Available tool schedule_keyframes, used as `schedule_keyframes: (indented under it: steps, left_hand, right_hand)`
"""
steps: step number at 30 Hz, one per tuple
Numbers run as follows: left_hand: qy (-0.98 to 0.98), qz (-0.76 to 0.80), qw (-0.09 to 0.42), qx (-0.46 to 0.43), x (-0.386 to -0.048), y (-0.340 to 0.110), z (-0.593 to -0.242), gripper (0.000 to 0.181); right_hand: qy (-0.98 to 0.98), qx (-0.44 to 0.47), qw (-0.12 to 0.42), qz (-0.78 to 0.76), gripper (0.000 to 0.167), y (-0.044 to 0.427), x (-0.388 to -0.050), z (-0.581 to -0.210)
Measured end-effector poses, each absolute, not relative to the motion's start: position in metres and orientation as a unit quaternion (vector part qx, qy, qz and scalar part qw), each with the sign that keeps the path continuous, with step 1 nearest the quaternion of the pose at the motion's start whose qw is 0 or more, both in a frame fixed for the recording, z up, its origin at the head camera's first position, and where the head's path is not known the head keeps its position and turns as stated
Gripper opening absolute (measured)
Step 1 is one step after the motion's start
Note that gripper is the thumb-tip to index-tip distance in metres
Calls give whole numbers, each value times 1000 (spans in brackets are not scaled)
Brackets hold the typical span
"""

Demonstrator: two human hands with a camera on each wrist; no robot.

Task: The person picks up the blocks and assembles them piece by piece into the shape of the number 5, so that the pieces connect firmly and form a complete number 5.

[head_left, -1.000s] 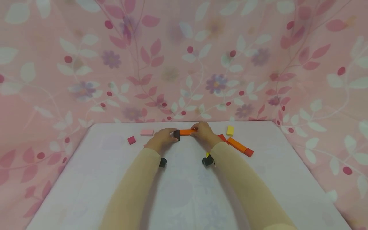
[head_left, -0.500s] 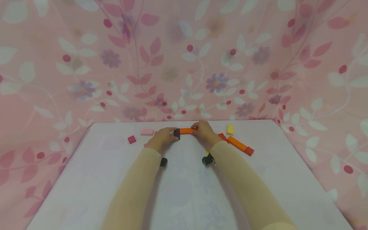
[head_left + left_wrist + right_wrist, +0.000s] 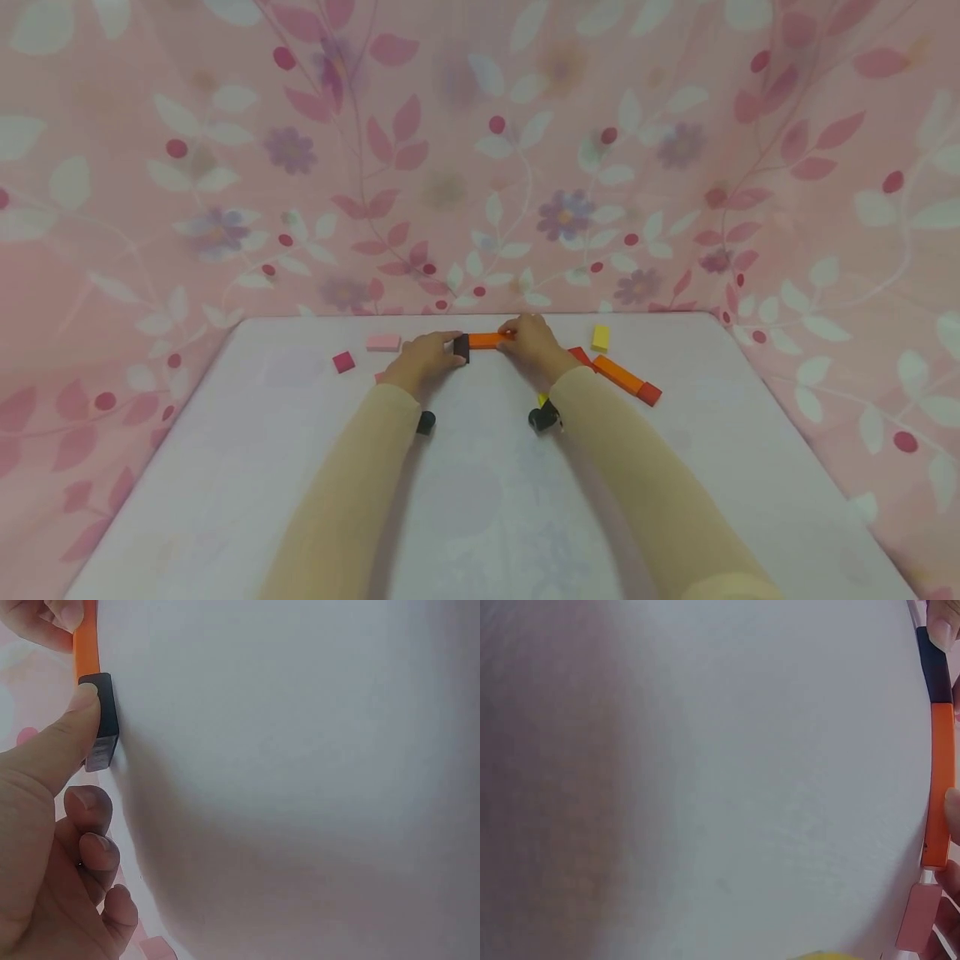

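Near the table's far edge, my left hand pinches a black block between thumb and fingers. In the left wrist view the thumb presses on the black block, whose lower end looks grey, and the other fingers are curled below. An orange bar-shaped block lies end-on against the black one. My right hand pinches its right part, covering that end in the head view. The right wrist view shows the orange block and black block in one line, with fingertips at the right edge.
Left of the hands lie a pink block and a crimson block. To the right are a yellow block, a red block, and an orange block touching another red one. A floral cloth hangs behind the table.
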State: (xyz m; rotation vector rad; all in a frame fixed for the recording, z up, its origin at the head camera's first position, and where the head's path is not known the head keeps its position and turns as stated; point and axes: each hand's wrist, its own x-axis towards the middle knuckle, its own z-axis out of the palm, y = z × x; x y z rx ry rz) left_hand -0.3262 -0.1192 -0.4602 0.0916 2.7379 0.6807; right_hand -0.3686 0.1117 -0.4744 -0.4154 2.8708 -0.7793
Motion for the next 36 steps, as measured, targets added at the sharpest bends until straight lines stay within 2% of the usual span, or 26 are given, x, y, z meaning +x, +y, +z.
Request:
schedule_keyframes:
  steps: [7, 12, 21, 30, 36]
  left_hand:
    - [960, 228, 155, 43, -329, -119, -462, 66]
    - [960, 229, 161, 30, -330, -119, -465, 65]
    - [964, 224, 133, 59, -326, -118, -461, 63]
    - [967, 217, 124, 58, -324, -118, -457, 63]
    - [963, 223, 140, 54, -323, -116, -461, 65]
  right_hand:
    - [947, -146, 57, -280, 42, 120, -369, -472]
    - [945, -150, 70, -282, 37, 132, -368, -461]
    - [950, -194, 63, -238, 30, 150, -364, -448]
    - [952, -177, 97, -232, 36, 160, -362, -447]
    - [952, -135, 123, -246, 29, 164, -358, -454]
